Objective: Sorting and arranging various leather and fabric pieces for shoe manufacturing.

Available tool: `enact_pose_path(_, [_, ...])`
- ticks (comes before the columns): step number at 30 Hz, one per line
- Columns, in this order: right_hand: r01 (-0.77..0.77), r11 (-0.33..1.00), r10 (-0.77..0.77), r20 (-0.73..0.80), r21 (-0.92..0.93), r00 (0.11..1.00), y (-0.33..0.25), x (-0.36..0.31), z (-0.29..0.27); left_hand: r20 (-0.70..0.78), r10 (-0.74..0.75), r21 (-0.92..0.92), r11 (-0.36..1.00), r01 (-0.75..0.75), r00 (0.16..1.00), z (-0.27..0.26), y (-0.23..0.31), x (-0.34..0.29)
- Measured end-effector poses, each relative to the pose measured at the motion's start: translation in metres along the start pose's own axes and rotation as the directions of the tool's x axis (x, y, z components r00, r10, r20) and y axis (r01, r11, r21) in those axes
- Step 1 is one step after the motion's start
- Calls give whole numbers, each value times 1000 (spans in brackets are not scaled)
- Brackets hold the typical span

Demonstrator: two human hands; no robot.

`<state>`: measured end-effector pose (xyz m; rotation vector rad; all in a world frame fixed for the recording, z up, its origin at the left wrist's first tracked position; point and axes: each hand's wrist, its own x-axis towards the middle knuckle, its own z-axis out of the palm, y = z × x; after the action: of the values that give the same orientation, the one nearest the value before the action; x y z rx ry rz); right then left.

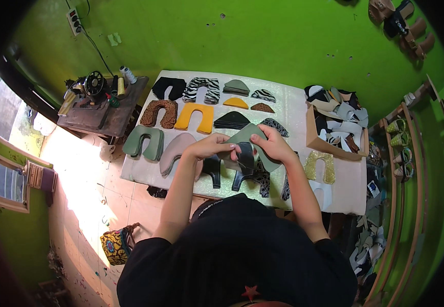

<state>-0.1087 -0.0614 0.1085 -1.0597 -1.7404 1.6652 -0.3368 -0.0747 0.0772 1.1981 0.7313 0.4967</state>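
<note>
A green U-shaped cut piece of sheet material (242, 135), like those stacked on the table, is held up in front of me. My right hand (273, 145) grips its right side, thumb on top. With fingers pinched, my left hand (216, 147) has hold of its left edge; the fingertips partly hide the contact. Just below the hands, shiny black pieces (238, 176) show, their upper part covered. Left of my left hand lies a pinkish-grey U-shaped stack (173, 156), and a green U-shaped stack (144, 143) sits farther left.
More cut pieces in black, zebra, leopard, yellow (195, 116) and glittery gold (320, 166) cover the white table (296, 110). At its right stands a cardboard box (329, 146) full of scraps. A sewing machine (93, 87) is at the far left; a shoe rack (400, 148) lines the right wall.
</note>
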Motion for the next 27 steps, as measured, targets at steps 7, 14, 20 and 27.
enact_pose_path(7, [270,962,-271,-189,-32,944,19,28,32,-78,265,-621,741,-255,961,-10,-59,-37])
enact_pose_path(14, [67,998,-66,-205,-1,977,54,75,79,-289,132,-562,778,-280,948,-47,-82,-80])
enact_pose_path(20, [18,1000,-20,-171,-15,985,68,117,140,-679,-110,-333,927,-171,726,-91,-75,-133])
enact_pose_path(27, [127,943,-106,86,-308,991,69,183,198,-897,55,55,998,-12,439,-165,-88,-171])
